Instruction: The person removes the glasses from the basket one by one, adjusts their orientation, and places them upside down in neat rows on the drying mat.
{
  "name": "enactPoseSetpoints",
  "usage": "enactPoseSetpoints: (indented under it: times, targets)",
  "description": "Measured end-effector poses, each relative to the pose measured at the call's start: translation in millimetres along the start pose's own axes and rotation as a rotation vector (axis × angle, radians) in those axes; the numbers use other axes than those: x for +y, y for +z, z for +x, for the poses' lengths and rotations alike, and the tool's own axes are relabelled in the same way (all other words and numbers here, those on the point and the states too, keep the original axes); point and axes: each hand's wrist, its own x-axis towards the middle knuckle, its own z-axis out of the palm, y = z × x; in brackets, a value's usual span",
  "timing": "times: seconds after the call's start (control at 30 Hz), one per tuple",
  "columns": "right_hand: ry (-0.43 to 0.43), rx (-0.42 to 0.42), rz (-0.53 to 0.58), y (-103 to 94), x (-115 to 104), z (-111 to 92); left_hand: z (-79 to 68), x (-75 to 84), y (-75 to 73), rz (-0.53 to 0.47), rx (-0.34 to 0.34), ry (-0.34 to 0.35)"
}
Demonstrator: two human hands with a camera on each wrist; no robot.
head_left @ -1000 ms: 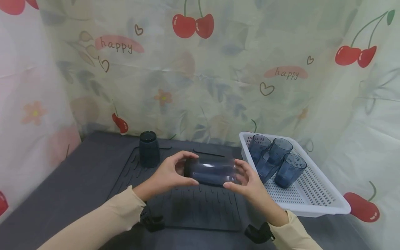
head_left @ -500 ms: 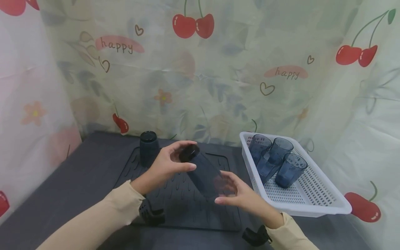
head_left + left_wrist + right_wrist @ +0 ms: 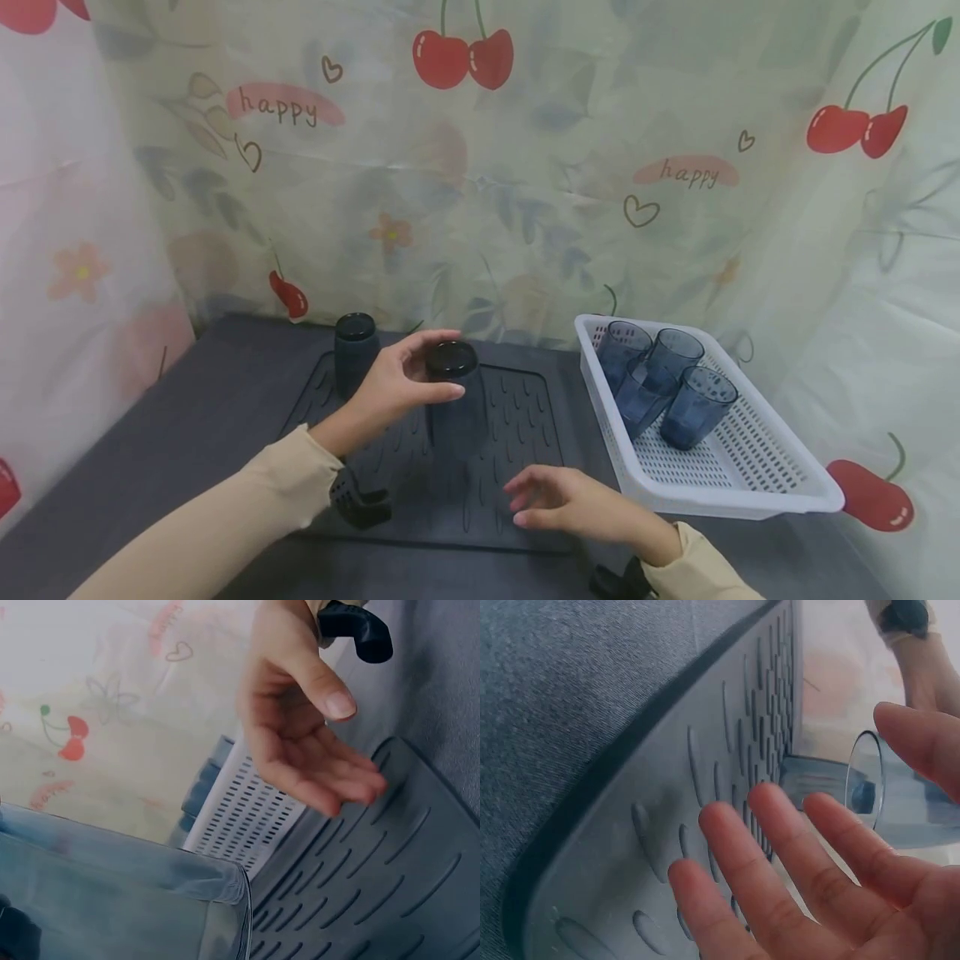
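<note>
My left hand (image 3: 390, 375) grips a blue-tinted drinking glass (image 3: 459, 408) near its base, which points up, so the mouth faces down over the black drying mat (image 3: 517, 450). In the left wrist view the rim of this glass (image 3: 232, 907) hangs above the ridged mat. My right hand (image 3: 577, 504) is apart from the glass, over the mat's right front part, its fingers loosely bent and holding nothing. A second glass (image 3: 356, 354) stands upside down at the mat's back left, partly behind my left hand.
At the right a white perforated basket (image 3: 750, 492) holds several blue glasses (image 3: 697, 408), mouths up or leaning. A patterned curtain (image 3: 525, 208) hangs behind the dark grey tabletop (image 3: 187, 425).
The held glass has turned from lying sideways between both hands to upside down. My right hand has let go and moved down, toward the front; my left hand keeps hold of the base.
</note>
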Motion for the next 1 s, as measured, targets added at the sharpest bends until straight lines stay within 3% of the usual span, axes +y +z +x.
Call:
enactPoseSetpoints:
  times: [0.33,0.67,1.0]
  targets:
    - [0.0,-0.006,-0.039,3.6,3.0,1.3,13.2,-2.2,-9.1,0.129,0.028,-0.052]
    - [-0.016,0.002,-0.046,4.4,3.3,1.2,41.1,3.5,-14.5,0.217,0.08,-0.059]
    - [-0.023,0.013,-0.036,5.0,5.4,0.4,64.8,-2.6,-17.5,0.318,0.191,-0.05]
